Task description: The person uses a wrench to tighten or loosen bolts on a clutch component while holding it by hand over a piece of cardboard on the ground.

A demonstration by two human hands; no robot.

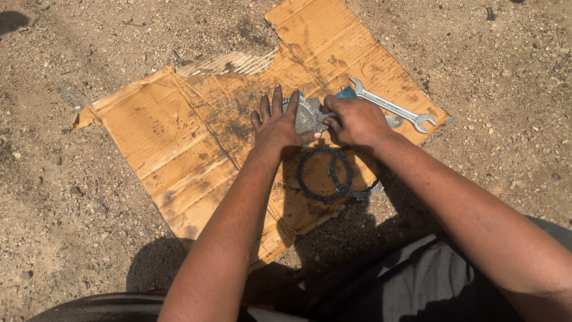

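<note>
Two bare hands meet just above the centre of the frame, over a flattened sheet of brown cardboard (179, 137) that lies on stony dirt ground (59, 197). Left hand (279, 124): fingers spread wide and flat, palm pressing on a round grey metal part (307, 115), thumb reaching across its lower edge. Right hand (356, 121): fingers curled together, clamped on a short grey tool (325, 116) whose tip touches the round part; most of the tool is hidden in the fist, so its kind cannot be told. Just below the hands, dark toothed rings (325, 173) lie on the oil-stained cardboard, partly overlapping. Upper right of the hands, a silver open-ended spanner (394, 107) lies at a slant on the cardboard, clear of both hands. A bit of blue (345, 92) shows behind the right hand, unclear what. Lower right: grey clothing (429, 280) of the person.
</note>
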